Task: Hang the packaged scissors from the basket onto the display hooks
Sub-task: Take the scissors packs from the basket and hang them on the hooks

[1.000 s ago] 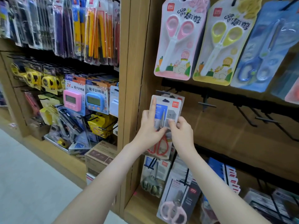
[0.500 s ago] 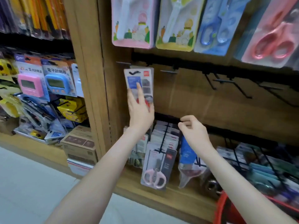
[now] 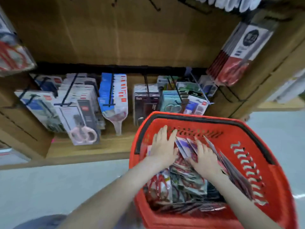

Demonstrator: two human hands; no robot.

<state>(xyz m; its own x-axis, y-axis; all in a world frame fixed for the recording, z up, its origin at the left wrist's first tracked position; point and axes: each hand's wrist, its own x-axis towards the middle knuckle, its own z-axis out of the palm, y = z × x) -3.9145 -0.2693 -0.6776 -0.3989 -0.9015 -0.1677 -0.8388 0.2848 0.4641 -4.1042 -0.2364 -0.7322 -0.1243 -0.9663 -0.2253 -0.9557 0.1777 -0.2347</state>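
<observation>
A red plastic basket (image 3: 245, 156) with a black handle stands on the floor below the shelf, filled with several packaged scissors (image 3: 186, 177). Both my hands are inside it. My left hand (image 3: 162, 146) lies flat, fingers spread, against the packs at the basket's far wall. My right hand (image 3: 203, 157) rests with fingers apart on a leaning stack of packs with blue and white cards (image 3: 183, 144). Neither hand clearly grips a pack. Black display hooks (image 3: 153, 4) jut from the wooden back panel at the top edge. The picture is motion-blurred.
The lower rail (image 3: 115, 67) carries full hooks of packaged scissors, including a pink-handled pair (image 3: 83, 132) at the left. Red-handled packs hang at the left edge (image 3: 11, 55) and at the upper right (image 3: 237, 52). Grey floor lies left of the basket.
My view has dropped from the upper hooks to the basket. The pack my left hand held at the hook stays behind, and both hands have come down into the basket.
</observation>
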